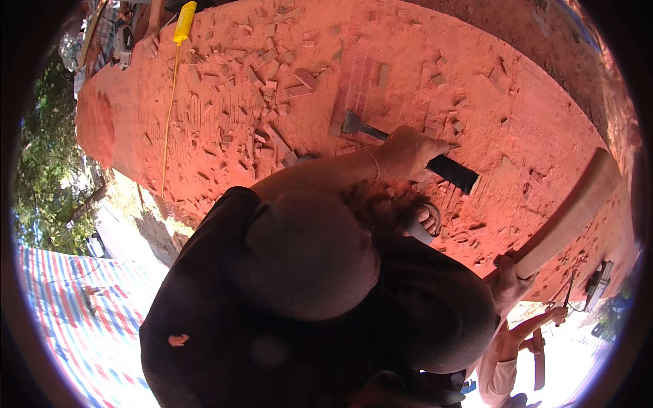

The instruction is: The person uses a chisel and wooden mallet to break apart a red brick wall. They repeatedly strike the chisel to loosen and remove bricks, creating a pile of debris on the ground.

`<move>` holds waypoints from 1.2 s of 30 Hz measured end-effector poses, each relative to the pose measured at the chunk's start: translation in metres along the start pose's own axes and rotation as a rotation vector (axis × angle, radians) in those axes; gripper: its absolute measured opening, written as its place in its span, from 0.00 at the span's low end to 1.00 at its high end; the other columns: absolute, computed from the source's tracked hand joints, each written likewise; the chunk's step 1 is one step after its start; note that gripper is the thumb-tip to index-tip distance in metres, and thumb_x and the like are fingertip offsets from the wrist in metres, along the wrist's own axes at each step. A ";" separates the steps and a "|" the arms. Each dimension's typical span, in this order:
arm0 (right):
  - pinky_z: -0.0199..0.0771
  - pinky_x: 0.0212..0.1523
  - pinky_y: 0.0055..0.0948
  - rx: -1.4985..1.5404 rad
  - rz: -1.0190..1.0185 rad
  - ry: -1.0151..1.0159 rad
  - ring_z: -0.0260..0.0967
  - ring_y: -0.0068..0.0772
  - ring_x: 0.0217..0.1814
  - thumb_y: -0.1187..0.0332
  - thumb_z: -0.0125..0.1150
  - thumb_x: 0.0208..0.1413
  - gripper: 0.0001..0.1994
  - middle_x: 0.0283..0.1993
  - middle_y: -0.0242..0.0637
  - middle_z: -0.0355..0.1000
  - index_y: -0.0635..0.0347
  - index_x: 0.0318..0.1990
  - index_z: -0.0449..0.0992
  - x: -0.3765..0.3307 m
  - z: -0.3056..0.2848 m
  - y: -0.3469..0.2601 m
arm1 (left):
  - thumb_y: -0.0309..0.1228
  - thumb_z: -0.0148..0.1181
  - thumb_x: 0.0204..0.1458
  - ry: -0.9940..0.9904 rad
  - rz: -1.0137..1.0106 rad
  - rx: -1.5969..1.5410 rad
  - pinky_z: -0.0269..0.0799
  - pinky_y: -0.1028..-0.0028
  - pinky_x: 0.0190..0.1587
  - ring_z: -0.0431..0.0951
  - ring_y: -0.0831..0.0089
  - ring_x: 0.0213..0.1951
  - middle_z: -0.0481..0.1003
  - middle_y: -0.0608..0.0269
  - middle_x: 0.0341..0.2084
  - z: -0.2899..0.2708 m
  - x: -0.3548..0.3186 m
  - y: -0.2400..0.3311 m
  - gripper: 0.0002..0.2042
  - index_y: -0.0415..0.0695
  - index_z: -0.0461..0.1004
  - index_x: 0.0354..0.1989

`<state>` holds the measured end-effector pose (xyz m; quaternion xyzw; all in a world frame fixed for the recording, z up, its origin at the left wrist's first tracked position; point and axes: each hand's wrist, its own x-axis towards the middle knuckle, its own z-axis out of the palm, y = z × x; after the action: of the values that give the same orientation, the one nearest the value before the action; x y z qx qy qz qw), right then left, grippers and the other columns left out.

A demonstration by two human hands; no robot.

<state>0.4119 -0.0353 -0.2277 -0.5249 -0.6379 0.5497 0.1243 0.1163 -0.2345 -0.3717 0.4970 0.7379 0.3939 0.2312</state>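
Note:
My left hand (pixel 408 151) is closed around a chisel and presses close to the reddish carved timber surface (pixel 381 75). The flat dark chisel blade (pixel 354 124) points left, and its black-wrapped handle end (pixel 454 174) sticks out to the right of the fist. My right hand (pixel 509 280), partly hidden by my dark-clothed knee, grips the lower end of a thick wooden club (pixel 568 211). That club slants up to the right, away from the chisel. Between the hands, toes (pixel 427 221) show in a grey sandal strap.
Wood chips (pixel 272 75) and dust lie over the timber. A yellow object (pixel 183 24) trails a yellow cord at upper left, near a power tool (pixel 124 44) and another person's hand (pixel 151 44). Another power tool (pixel 598 282) and a second person's arm (pixel 534 325) are at lower right.

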 end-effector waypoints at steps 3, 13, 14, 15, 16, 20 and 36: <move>0.75 0.42 0.30 0.427 -0.027 0.502 0.70 0.31 0.36 0.63 0.62 0.54 0.17 0.33 0.39 0.72 0.70 0.44 0.74 0.023 0.006 -0.105 | 0.37 0.68 0.41 -0.024 -0.013 -0.028 0.71 0.54 0.27 0.79 0.50 0.26 0.75 0.56 0.20 0.000 0.005 -0.003 0.12 0.50 0.73 0.31; 0.67 0.30 0.27 -0.211 0.185 -0.084 0.63 0.22 0.25 0.78 0.62 0.42 0.11 0.25 0.31 0.67 0.63 0.36 0.71 -0.024 0.074 0.050 | 0.37 0.69 0.38 -0.070 0.013 0.145 0.72 0.56 0.25 0.80 0.55 0.23 0.75 0.59 0.18 0.000 -0.004 -0.009 0.15 0.49 0.73 0.34; 0.67 0.30 0.26 -0.084 0.195 -0.097 0.63 0.22 0.24 0.78 0.62 0.42 0.11 0.25 0.31 0.68 0.63 0.35 0.71 -0.022 0.059 0.057 | 0.37 0.69 0.38 -0.044 0.016 0.110 0.72 0.56 0.24 0.80 0.55 0.22 0.75 0.59 0.18 0.000 -0.009 -0.009 0.15 0.49 0.73 0.34; 0.68 0.29 0.27 -0.060 0.237 -0.032 0.64 0.23 0.24 0.78 0.62 0.42 0.10 0.25 0.32 0.69 0.64 0.35 0.72 -0.019 0.049 0.057 | 0.36 0.69 0.37 0.000 0.028 0.098 0.72 0.56 0.24 0.80 0.55 0.22 0.75 0.58 0.18 0.000 -0.014 -0.011 0.15 0.49 0.74 0.34; 0.68 0.29 0.27 0.008 0.225 0.015 0.65 0.23 0.23 0.78 0.62 0.43 0.09 0.24 0.32 0.69 0.64 0.34 0.73 -0.013 0.040 0.050 | 0.37 0.69 0.37 0.015 0.052 0.104 0.72 0.56 0.24 0.80 0.55 0.22 0.75 0.59 0.18 -0.001 -0.018 -0.011 0.15 0.49 0.74 0.34; 0.70 0.29 0.28 0.063 0.085 0.080 0.68 0.26 0.24 0.78 0.64 0.45 0.03 0.23 0.35 0.72 0.65 0.29 0.77 0.010 0.036 0.002 | 0.37 0.69 0.37 0.011 0.096 0.071 0.73 0.56 0.26 0.80 0.55 0.23 0.75 0.60 0.18 -0.001 -0.029 -0.005 0.15 0.49 0.74 0.34; 0.71 0.41 0.35 0.460 -0.126 0.322 0.67 0.35 0.30 0.66 0.58 0.52 0.10 0.28 0.36 0.70 0.65 0.36 0.73 0.015 0.103 -0.091 | 0.36 0.70 0.40 0.039 -0.036 0.024 0.72 0.54 0.28 0.80 0.53 0.27 0.76 0.58 0.20 0.000 -0.007 -0.023 0.16 0.49 0.71 0.35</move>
<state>0.2815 -0.0674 -0.1958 -0.5227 -0.4998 0.5807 0.3739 0.1067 -0.2451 -0.3907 0.4788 0.7555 0.3904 0.2180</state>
